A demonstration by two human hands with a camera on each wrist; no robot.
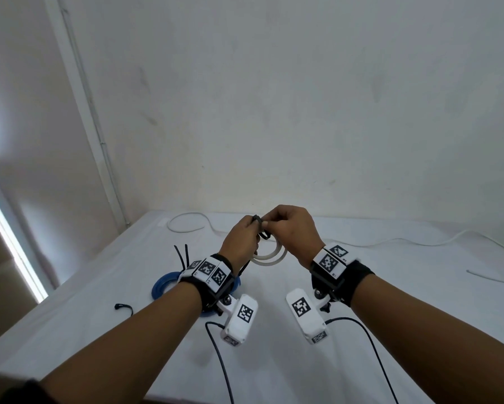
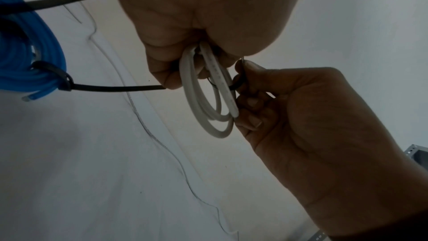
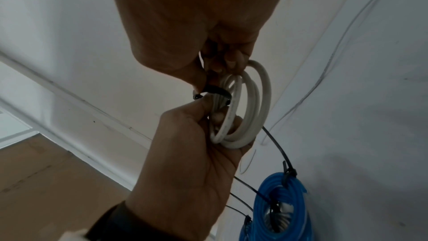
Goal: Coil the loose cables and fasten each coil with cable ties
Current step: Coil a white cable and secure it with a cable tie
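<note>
I hold a small white cable coil (image 1: 269, 255) up above the table with both hands. My left hand (image 1: 255, 231) grips the coil (image 2: 208, 102) near its top, fingers curled round the strands. A black cable tie (image 1: 262, 228) loops around the strands there. My right hand (image 1: 269, 225) pinches that tie (image 3: 215, 91) between thumb and fingertips, right beside the left thumb. In the left wrist view the right hand (image 2: 245, 80) is closed on the tie (image 2: 237, 84) at the coil's edge. The tie's lock is hidden by fingers.
A blue cable coil (image 1: 163, 282) bound with black ties (image 1: 183, 252) lies on the white table (image 1: 99, 330) under my left wrist. A loose black tie (image 1: 124, 307) lies front left. A long white cable (image 1: 186, 225) runs along the back edge; another white cable (image 1: 489, 277) lies far right.
</note>
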